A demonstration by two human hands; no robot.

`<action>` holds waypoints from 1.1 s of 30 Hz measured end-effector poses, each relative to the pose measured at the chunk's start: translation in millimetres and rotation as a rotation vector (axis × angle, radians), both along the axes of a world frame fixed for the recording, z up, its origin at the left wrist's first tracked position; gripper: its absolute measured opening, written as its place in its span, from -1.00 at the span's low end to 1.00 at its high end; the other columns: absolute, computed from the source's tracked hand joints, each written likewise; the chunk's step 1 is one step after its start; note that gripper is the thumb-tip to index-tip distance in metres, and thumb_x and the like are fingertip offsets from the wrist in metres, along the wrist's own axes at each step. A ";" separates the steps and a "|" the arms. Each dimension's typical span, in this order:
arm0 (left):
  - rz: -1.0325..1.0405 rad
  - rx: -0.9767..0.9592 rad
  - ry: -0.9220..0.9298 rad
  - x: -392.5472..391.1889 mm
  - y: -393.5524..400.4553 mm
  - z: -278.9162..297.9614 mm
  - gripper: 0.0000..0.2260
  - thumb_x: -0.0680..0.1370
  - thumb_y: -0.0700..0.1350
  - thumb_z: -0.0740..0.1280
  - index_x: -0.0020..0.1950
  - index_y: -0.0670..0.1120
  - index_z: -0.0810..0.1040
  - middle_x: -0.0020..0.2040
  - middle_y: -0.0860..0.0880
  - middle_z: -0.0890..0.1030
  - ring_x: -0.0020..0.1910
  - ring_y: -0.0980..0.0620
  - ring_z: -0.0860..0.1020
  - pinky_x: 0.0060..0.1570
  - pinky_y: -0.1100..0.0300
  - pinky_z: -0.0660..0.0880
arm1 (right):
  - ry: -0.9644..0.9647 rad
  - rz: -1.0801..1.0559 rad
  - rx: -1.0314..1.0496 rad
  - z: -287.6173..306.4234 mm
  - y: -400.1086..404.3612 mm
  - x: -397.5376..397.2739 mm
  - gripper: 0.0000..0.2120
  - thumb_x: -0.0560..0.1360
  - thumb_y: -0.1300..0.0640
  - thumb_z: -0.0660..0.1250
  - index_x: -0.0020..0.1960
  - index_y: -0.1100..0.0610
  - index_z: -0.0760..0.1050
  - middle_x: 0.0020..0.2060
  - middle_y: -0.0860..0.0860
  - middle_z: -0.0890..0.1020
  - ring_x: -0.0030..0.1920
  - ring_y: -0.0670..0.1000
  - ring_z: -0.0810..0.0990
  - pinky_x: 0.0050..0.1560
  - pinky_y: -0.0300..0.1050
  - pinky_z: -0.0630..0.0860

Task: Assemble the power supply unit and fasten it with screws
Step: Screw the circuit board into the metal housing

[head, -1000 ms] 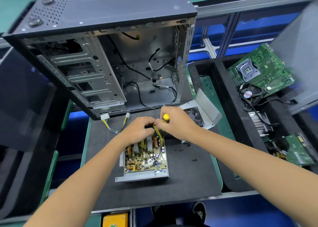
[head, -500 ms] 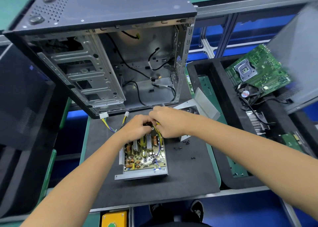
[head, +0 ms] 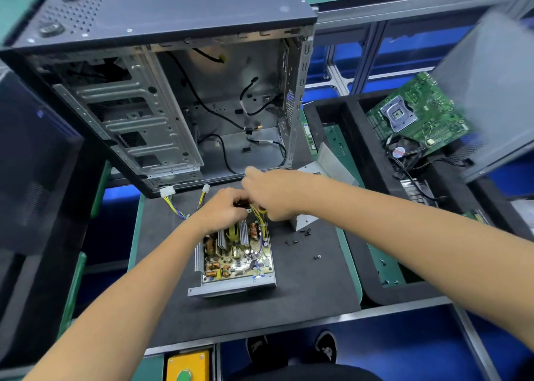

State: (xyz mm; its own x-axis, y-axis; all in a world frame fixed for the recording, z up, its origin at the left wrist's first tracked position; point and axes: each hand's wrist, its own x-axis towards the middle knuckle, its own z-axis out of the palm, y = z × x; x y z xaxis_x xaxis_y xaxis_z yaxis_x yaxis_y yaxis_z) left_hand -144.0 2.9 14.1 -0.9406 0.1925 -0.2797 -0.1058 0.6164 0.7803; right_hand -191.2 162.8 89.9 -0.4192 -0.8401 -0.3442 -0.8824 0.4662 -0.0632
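Observation:
The open power supply unit point(head: 239, 256) lies on the black mat point(head: 303, 299), its circuit board with coils and heat sinks facing up. My left hand point(head: 222, 207) grips the unit's far end, fingers curled over a small dark part there. My right hand point(head: 277, 195) is right next to it at the far right corner, curled round a yellow-handled screwdriver point(head: 262, 211) that is almost wholly hidden under the palm. Yellow wires run out beneath both hands. Several small black screws point(head: 296, 237) lie loose on the mat to the right.
An open computer case point(head: 161, 106) stands tilted just behind the hands, with white connectors point(head: 167, 191) at its foot. The grey metal cover point(head: 329, 161) lies right of my hands. A foam tray on the right holds a green motherboard point(head: 416, 114) and a fan.
My right hand has slid left and away from me, over the unit's far corner, and the screwdriver's yellow handle top is now covered. My left hand has stayed at the far end.

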 end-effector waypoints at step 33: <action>0.014 0.038 -0.044 0.3 0.4 -1.6 -0.74 0.36 -0.22 0.22 -0.11 0.02 0.64 -0.42 0.19 0.51 -0.46 0.22 0.39 -0.41 0.40 0.28 | -0.090 -0.295 -0.268 4.6 23.8 -0.1 -0.82 0.52 0.13 0.24 -0.05 0.24 0.52 -0.21 0.12 0.56 -0.22 0.15 0.51 -0.36 -0.09 0.38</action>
